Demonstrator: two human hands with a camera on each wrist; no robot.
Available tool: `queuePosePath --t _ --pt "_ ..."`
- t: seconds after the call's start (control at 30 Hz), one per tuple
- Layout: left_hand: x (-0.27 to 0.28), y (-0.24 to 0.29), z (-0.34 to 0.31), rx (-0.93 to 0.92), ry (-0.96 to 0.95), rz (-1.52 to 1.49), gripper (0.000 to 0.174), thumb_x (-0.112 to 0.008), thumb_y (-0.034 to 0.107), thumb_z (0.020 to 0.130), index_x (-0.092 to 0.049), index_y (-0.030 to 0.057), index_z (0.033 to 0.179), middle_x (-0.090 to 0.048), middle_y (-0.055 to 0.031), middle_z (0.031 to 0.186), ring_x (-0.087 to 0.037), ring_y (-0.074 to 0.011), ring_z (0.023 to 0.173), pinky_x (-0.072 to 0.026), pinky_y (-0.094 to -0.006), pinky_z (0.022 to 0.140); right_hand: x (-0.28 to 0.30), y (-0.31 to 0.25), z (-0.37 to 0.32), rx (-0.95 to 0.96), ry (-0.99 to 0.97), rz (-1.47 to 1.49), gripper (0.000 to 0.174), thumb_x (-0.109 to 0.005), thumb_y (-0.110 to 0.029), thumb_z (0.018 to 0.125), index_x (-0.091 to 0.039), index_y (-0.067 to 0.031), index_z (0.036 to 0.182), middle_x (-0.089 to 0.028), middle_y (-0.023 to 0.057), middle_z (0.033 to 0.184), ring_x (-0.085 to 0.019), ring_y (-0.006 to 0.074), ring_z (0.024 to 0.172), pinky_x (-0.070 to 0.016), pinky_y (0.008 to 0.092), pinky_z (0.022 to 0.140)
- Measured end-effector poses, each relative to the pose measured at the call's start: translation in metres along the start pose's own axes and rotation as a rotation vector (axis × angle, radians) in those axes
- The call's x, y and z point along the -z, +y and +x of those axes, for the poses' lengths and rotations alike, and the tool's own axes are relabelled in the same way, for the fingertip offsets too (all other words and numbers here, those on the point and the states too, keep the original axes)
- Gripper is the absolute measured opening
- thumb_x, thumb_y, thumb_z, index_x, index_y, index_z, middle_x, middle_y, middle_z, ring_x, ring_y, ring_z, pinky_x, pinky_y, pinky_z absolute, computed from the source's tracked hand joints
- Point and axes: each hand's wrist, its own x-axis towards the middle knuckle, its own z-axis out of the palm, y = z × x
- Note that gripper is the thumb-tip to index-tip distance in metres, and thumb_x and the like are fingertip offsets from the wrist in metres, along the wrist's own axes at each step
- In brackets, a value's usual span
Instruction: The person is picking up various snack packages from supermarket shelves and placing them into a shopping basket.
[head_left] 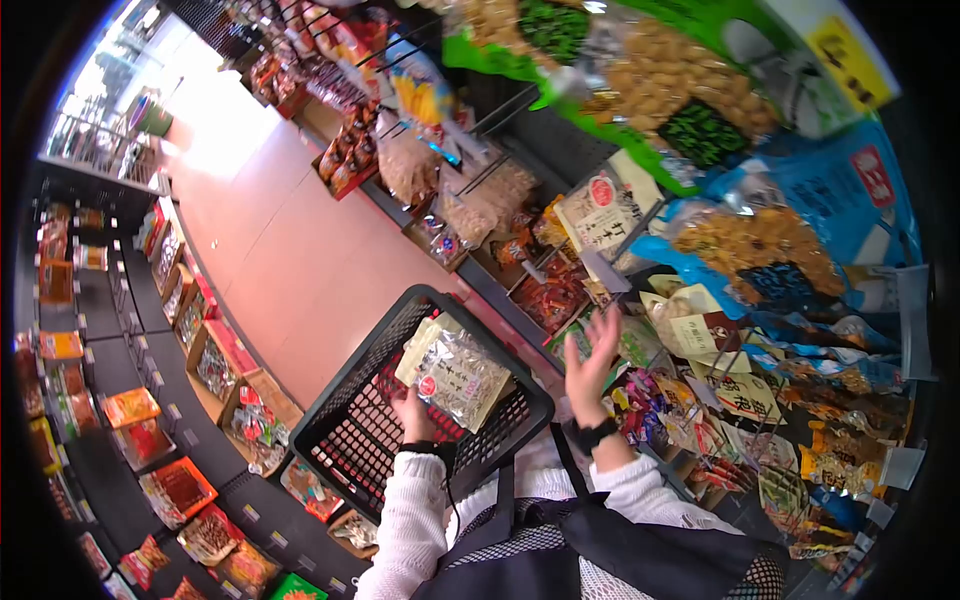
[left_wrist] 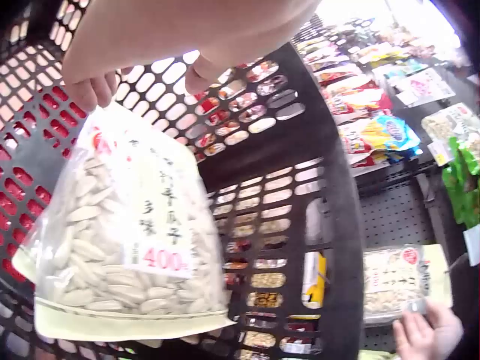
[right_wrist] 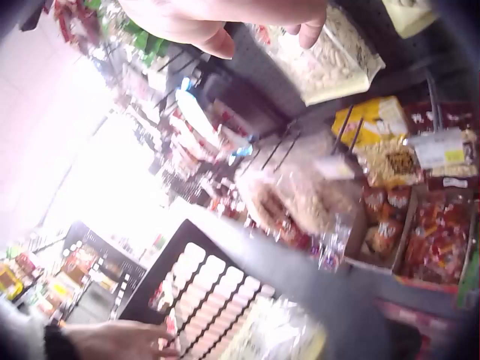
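Observation:
My left hand (head_left: 412,415) reaches over the near rim of a dark plastic shopping basket (head_left: 352,345). Its fingers pinch the top of a clear-fronted bag of sunflower seeds (left_wrist: 124,225), which hangs inside the basket with its printed label showing. In the head view, a pale edge of packaging shows behind this bag. My right hand (head_left: 592,362) is raised at the shelf on the right, fingers spread and nothing gripped. Close by it in the right wrist view hangs a similar seed bag (right_wrist: 330,60); the fingertips overlap that bag there.
Large blue (head_left: 800,210) and green snack bags (head_left: 690,90) hang at upper right. Boxed snacks (head_left: 550,295) line the shelf beyond the basket. A lower shelf of packaged goods (head_left: 180,490) runs along the left. A pink-tiled aisle (head_left: 290,230) stretches ahead.

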Motion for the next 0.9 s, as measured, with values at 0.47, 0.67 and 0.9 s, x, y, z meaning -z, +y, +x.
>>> queuePosePath --t 0.47,0.67,0.9 --pt "-0.002 -0.027 0.055 0.354 0.058 -0.229 0.018 -0.067 0.012 0.079 -0.051 0.0048 0.079 -0.051 -0.0001 0.066 -0.049 -0.0123 0.055 -0.0387 -0.0286 0.047 -0.006 -0.026 -0.064 -0.094 -0.685 -0.066 0.052 -0.053 0.000 0.084 -0.031 -0.0027 0.131 -0.061 0.0123 0.102 -0.063 0.0171 0.083 -0.0478 0.0276 0.076" --pt "-0.009 -0.001 0.017 -0.165 0.058 -0.206 0.023 -0.066 0.006 0.079 -0.045 0.0069 0.072 -0.040 0.0031 0.064 -0.035 -0.0068 0.058 -0.0305 -0.0225 0.051 -0.011 -0.040 -0.075 -0.134 -0.728 -0.079 0.033 -0.056 -0.006 0.084 -0.050 -0.0035 0.117 -0.063 0.0113 0.097 -0.063 0.0196 0.086 -0.0495 0.0293 0.074" --pt "0.004 0.095 -0.120 -0.394 -0.270 -0.210 0.022 -0.057 -0.001 0.084 -0.041 0.0047 0.071 -0.046 0.0024 0.067 -0.040 -0.0033 0.062 -0.0355 -0.0190 0.056 -0.024 -0.067 -0.068 0.080 -0.700 -0.106 0.044 -0.061 -0.011 0.081 -0.045 -0.0030 0.121 -0.049 0.0150 0.119 -0.049 0.0292 0.111 -0.0404 0.0347 0.093"
